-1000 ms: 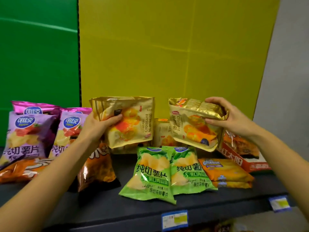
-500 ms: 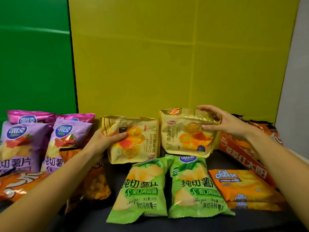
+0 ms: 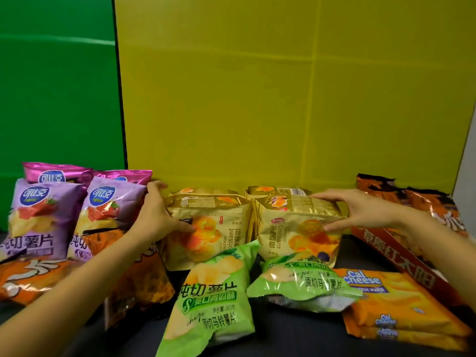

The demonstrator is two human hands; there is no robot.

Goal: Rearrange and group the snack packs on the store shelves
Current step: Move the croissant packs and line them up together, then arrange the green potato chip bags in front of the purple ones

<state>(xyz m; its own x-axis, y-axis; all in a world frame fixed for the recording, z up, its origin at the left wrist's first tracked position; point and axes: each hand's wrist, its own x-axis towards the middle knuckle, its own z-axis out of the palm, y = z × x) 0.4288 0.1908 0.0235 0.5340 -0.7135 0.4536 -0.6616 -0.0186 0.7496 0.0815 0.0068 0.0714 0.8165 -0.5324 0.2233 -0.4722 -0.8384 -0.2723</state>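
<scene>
Two gold croissant packs stand side by side at the back of the dark shelf (image 3: pixel 296 338). My left hand (image 3: pixel 157 217) grips the left croissant pack (image 3: pixel 219 228) by its left edge, thumb on the front. My right hand (image 3: pixel 360 212) holds the right croissant pack (image 3: pixel 291 233) at its top right corner, fingers over the top and thumb on the front. More gold packs (image 3: pixel 275 190) show behind them. In front lie two green chip bags (image 3: pixel 211 300) (image 3: pixel 301 282), the right one tipped over.
Purple chip bags (image 3: pixel 33 220) stand at the left, with orange snack bags (image 3: pixel 33 276) lying below them. Cal Cheese wafer packs (image 3: pixel 396 302) lie front right. A red carton (image 3: pixel 401 256) holding orange bags (image 3: pixel 422 202) sits at the right. A yellow panel (image 3: pixel 257 99) backs the shelf.
Both hands have lowered the croissant packs from mid-air down onto the shelf, standing them against the back. The right green chip bag has tipped over. The view has moved closer.
</scene>
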